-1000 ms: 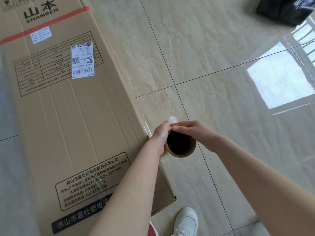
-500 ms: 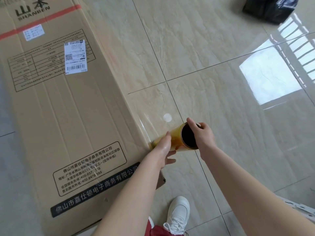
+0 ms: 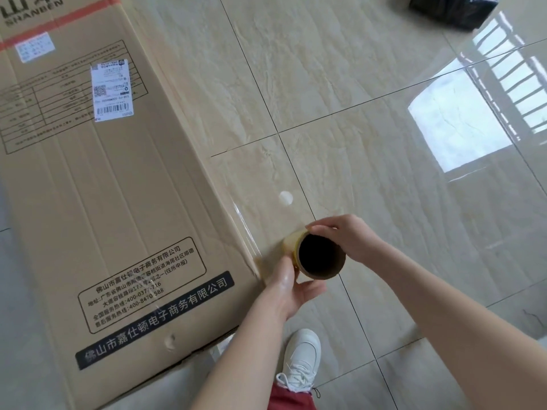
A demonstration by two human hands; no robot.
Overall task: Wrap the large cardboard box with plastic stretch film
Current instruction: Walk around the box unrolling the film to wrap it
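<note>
A white sneaker (image 3: 302, 359) is standing nearest on the tiled floor (image 3: 370, 69). Just beyond it, the left hand (image 3: 288, 288) is cupping the film roll (image 3: 318, 257) from below, while the right hand (image 3: 344, 238) is gripping its open end from above. The film roll is hanging just beside the right edge of the large cardboard box (image 3: 103, 187), and a black bag (image 3: 453, 7) is lying far off.

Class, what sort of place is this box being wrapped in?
Probably an indoor room, perhaps a home: glossy beige floor tiles, a barred window's reflection and a black bag on the floor.
</note>
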